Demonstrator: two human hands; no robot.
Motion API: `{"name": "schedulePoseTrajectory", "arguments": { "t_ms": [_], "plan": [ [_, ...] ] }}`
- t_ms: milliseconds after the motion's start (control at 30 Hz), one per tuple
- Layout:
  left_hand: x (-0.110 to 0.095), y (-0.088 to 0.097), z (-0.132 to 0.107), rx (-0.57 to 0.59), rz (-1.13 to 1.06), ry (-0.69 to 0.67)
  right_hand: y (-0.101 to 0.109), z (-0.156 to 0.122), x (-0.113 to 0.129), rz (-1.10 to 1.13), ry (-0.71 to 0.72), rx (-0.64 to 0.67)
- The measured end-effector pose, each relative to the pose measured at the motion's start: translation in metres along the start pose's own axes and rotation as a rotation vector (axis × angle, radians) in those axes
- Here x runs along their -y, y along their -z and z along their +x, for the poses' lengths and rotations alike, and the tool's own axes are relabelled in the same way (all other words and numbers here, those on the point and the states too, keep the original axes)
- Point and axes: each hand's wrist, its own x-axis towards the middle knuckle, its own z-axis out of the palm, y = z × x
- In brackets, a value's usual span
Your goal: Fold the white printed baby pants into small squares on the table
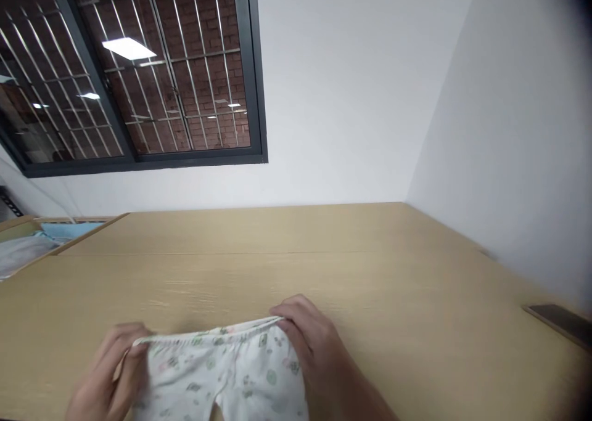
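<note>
A pair of small white pants [259, 371] with a green and pink print hangs between my two hands at the bottom of the head view. My left hand [113, 368] pinches one end of the elastic waistband, with the thumb in front. At the other end, my right hand [309, 335] grips the waistband between thumb and fingers. The waistband is stretched out between them, its right end a little higher. A gap shows between the two legs at the bottom edge; the lower legs are cut off by the frame.
Beneath is a wide wooden tabletop [370, 273] meeting white walls at the back and right. A wooden-edged compartment [87, 239] with blue and white cloth sits at the left. A dark inset strip [562, 323] lies at the right. Above is a barred window [185, 159].
</note>
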Motion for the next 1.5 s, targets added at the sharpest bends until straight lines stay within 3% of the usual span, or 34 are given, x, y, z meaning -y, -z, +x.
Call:
{"name": "schedulePoseTrajectory", "arguments": {
  "t_ms": [67, 167, 267, 400, 533, 667, 900, 1133, 1500],
  "plan": [
    [-0.001, -0.023, 0.023, 0.05, -0.122, -0.043, 0.015, 0.002, -0.016, -0.073, 0.017, -0.077],
    [-0.004, -0.063, 0.047, 0.091, -0.204, 0.061, 0.031, 0.011, -0.051, -0.184, -0.008, -0.141],
    [0.0, -0.105, 0.063, 0.208, -0.204, 0.166, 0.039, 0.024, -0.091, -0.278, -0.09, -0.16],
    [0.02, -0.159, 0.078, 0.381, -0.125, 0.121, 0.034, 0.042, -0.142, -0.367, -0.197, -0.088],
    [0.044, -0.208, 0.084, 0.44, -0.082, 0.104, 0.02, 0.057, -0.183, -0.487, -0.219, -0.011],
    [0.06, -0.242, 0.086, 0.476, -0.028, 0.124, 0.011, 0.071, -0.212, -0.639, -0.244, 0.032],
    [0.075, -0.279, 0.106, 0.5, 0.047, 0.188, 0.016, 0.099, -0.239, -0.703, -0.269, 0.029],
    [0.089, -0.305, 0.122, 0.496, 0.042, 0.241, 0.026, 0.124, -0.261, -0.697, -0.244, 0.057],
    [0.089, -0.305, 0.129, 0.499, -0.052, 0.294, 0.029, 0.134, -0.29, -0.533, -0.25, -0.031]
  ]
}}
